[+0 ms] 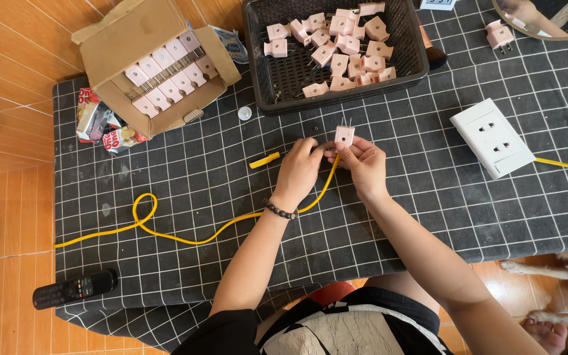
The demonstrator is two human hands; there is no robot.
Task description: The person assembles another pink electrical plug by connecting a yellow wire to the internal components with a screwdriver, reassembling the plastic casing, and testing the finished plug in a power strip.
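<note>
Pink plug (pixel 344 136), prongs up, is pinched in the right hand (pixel 365 164) near the middle of the black checked cloth (pixel 428 197). The left hand (pixel 299 169) is closed on the yellow cable (pixel 185 236) at its base. Judged: seat the cable squarely, gripping close. A black basket (pixel 415 46) of plugs sits at the far edge.

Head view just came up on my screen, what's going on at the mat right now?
A person sits at a black checked mat, both hands together over it. The right hand pinches a pink plug, prongs up, at the end of a yellow cable; the left hand works at the same spot. More pink plugs fill a black basket and a cardboard box.
</note>
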